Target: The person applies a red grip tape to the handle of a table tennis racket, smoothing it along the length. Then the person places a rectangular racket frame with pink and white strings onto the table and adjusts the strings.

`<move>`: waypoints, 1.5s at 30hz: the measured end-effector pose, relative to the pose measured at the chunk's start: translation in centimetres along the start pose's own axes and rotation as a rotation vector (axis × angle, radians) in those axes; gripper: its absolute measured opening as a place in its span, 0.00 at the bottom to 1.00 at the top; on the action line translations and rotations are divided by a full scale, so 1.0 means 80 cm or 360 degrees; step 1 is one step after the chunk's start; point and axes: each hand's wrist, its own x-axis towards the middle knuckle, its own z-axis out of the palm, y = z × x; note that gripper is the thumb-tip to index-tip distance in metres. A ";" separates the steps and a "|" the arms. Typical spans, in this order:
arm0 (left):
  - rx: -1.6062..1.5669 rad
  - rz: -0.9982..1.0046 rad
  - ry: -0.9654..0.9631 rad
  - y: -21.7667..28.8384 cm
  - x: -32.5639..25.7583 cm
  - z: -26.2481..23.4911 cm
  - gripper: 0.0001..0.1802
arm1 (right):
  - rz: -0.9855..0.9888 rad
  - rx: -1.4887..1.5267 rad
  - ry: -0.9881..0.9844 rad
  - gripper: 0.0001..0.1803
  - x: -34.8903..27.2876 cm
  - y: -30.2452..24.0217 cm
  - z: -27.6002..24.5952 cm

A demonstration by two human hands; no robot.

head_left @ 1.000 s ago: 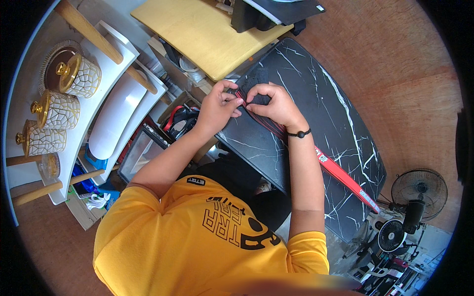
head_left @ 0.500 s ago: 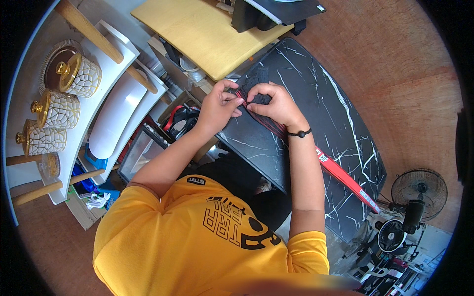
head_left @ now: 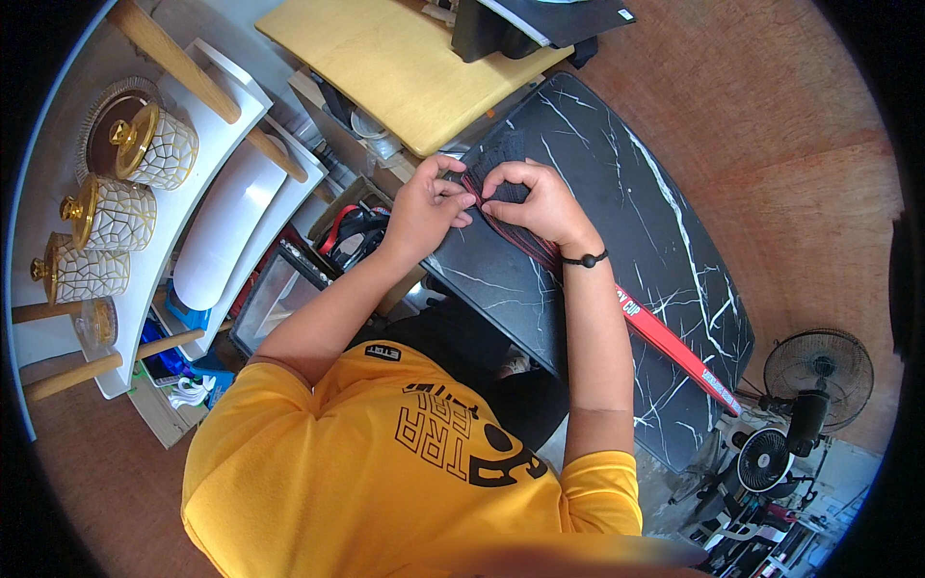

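Both hands pinched on the red-and-black strap at the far end of the marble-top table.

Your left hand [head_left: 424,207] and right hand [head_left: 535,200] sit just beside each other, fingers curled in and closed on the bunched end of the red-and-black strap [head_left: 525,241]; fingertips nearly touch, so the exact grip is hard to read. The strap runs from your hands under your right wrist, past the black bead bracelet [head_left: 586,258], and lies flat as a red band [head_left: 674,347] across the black marble-pattern table [head_left: 665,222] toward its near corner. This looks like a fine threading or folding step at the strap's end; the next move likely needs a steady pinch and small finger work, not arm travel. Left: white shelf [head_left: 231,222] with gold-lidded jars [head_left: 154,144]. Ahead: yellow wooden board [head_left: 405,58]. Right, on the floor: fans [head_left: 814,371].
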 end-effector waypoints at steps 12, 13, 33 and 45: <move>0.0012 -0.0005 -0.0002 -0.001 0.000 0.000 0.21 | -0.0003 0.0006 0.0013 0.11 0.000 -0.001 0.000; 0.0018 -0.0009 0.0003 -0.001 0.000 0.000 0.20 | -0.0002 0.0005 0.0019 0.11 0.000 -0.001 0.000; 0.0136 0.0068 0.0032 -0.001 -0.005 0.005 0.21 | 0.0001 0.0058 0.0011 0.10 0.001 0.003 0.002; 0.0092 0.0183 0.0065 -0.010 -0.002 0.003 0.17 | -0.0003 0.0152 -0.0117 0.14 -0.003 0.003 0.003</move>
